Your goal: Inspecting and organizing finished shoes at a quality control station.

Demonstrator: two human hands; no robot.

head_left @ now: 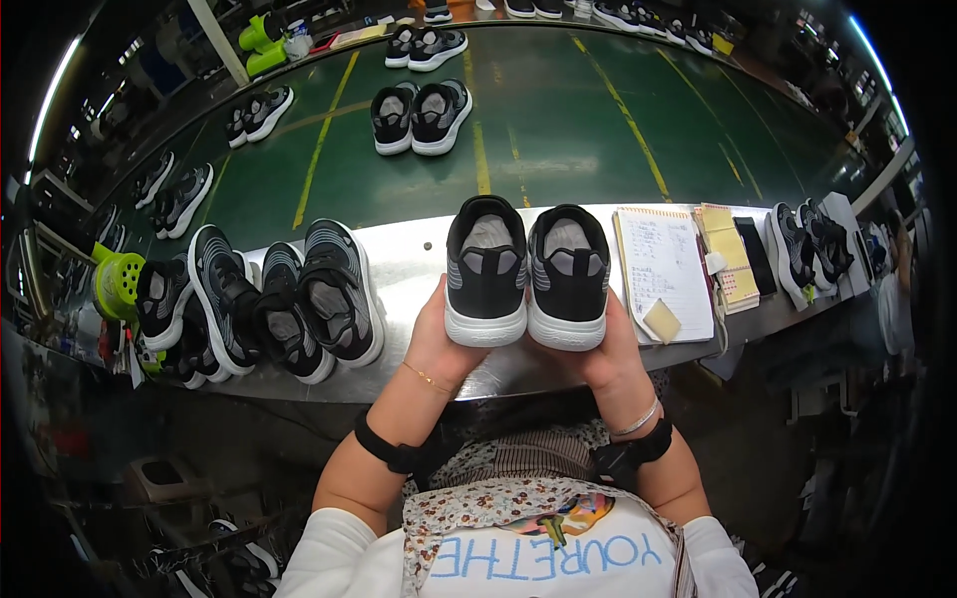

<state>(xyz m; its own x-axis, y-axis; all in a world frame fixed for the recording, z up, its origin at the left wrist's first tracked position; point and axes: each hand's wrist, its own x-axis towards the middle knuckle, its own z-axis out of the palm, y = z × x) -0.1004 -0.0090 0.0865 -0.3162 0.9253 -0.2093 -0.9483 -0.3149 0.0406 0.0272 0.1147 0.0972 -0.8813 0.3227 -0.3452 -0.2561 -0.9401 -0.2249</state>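
Above the near edge of the silvery tabletop (414,264), holding two black shoes side by side, with heels toward the body and white soles lowermost. Gripping the left shoe (486,274) with the left hand (439,334), from its outer side and below; gripping the right shoe (568,281) likewise with the right hand (603,349). Cannot make out most of the fingers behind the shoes. Wearing dark straps (396,456) on both forearms, plus a silvery bangle (638,419) at the right wrist. Have, to the left on the tabletop, a cluster of striped shoes (269,304) beside a green perforated holder (122,284). Have, to the right, an open notebook (658,259) bearing a tan square (661,321), then a yellow pad (736,264) and another pair (793,254). See beyond, on a green surface (558,140) with yellow stripes, more pairs (439,115).
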